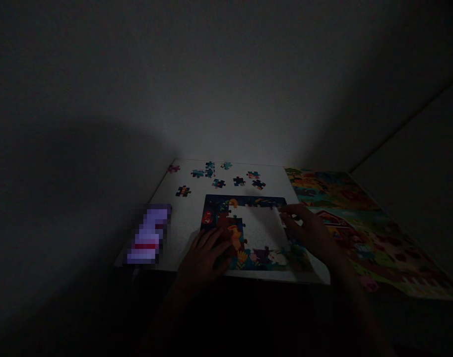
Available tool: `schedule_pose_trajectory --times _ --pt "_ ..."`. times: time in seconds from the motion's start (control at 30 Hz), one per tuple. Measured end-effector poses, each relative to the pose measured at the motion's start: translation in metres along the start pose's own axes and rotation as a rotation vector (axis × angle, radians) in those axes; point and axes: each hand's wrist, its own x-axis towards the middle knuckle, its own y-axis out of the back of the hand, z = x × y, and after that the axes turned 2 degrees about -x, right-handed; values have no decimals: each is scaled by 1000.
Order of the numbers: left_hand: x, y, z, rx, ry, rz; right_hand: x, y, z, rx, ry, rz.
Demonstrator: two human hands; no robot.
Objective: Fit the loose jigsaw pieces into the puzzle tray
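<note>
- the half-built jigsaw puzzle (248,233) lies on the near part of a white board (181,218), its frame joined and its middle bare.
- the left hand (204,255) lies flat on the puzzle's left edge, fingers spread and gripping nothing.
- the right hand (308,230) rests at the puzzle's right edge, fingers loosely curled; i cannot tell whether they pinch a piece, the light is too dim.
- loose pieces (219,176) lie scattered on the far part of the board.
- a colourful picture sheet (360,223) lies just right of the board.
</note>
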Motion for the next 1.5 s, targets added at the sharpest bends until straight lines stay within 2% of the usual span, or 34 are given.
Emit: schedule_pose_trajectory --times 0.13,0.2,0.3,0.4,0.5,0.67,0.8,1.03,1.2,1.27,1.33,1.37,1.47,1.5 --pt "-3 -3 -2 31 -28 35 -41 -28 40 -186 9 72" --pt "-5 -6 -5 58 -58 62 -51 -42 53 -202 6 108" --pt "-6 -6 -9 84 -92 85 -55 -50 61 -205 -7 136" --pt "-1 1 -7 50 -94 65 -54 -49 60 -221 -10 148" --pt "9 6 0 14 -18 74 -52 -49 59 -222 -30 146" --pt "22 -11 2 84 89 132 -52 -49 64 -129 -48 152" --pt "20 -26 -2 110 90 115 -51 -47 66 -42 -130 157" --pt "18 -23 -3 82 98 103 -48 -44 58 -45 -138 138" --pt "17 -21 -2 56 116 94 -53 -30 58 115 -237 84" --pt "18 -21 -1 58 123 104 -43 -23 58 116 -272 101" --pt "19 -21 -2 66 124 118 -19 -20 56 74 -250 137" --pt "19 -21 -3 68 119 123 -2 -22 55 58 -215 148" --pt "20 -22 -6 69 106 128 63 -37 51 21 -117 19" --pt "20 -23 -8 67 103 127 84 -44 49 -28 -88 12"
